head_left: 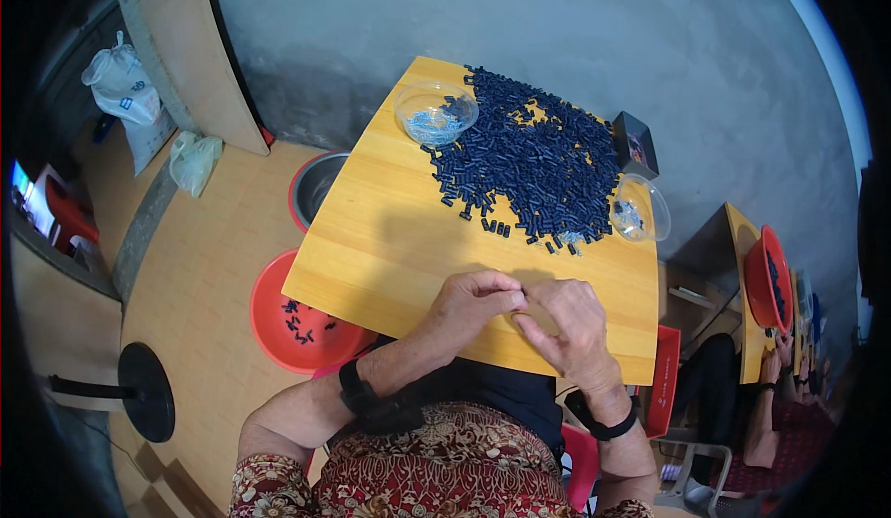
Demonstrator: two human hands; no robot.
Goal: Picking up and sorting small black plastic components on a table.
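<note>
My left hand (475, 300) and my right hand (568, 321) meet over the near edge of the yellow table (362, 256). The left thumb and fingers are pinched together. My right fingers curl in toward that pinch, its thumb lying a little lower. Anything between the fingertips is too small or hidden to make out. Beyond my hands spreads a wide heap of small black cylindrical pieces (529, 161). A clear round bowl (436, 114) with small shiny parts stands at the far left of the table. Another clear bowl (640, 207) with small pieces sits at the right.
A black box (636, 145) stands by the heap's right side. Left of the table, a red basin (311, 309) on the floor holds several black pieces, with a metal basin (320, 188) behind it. At right, another person's arms (766, 407) work near a red tub (768, 281).
</note>
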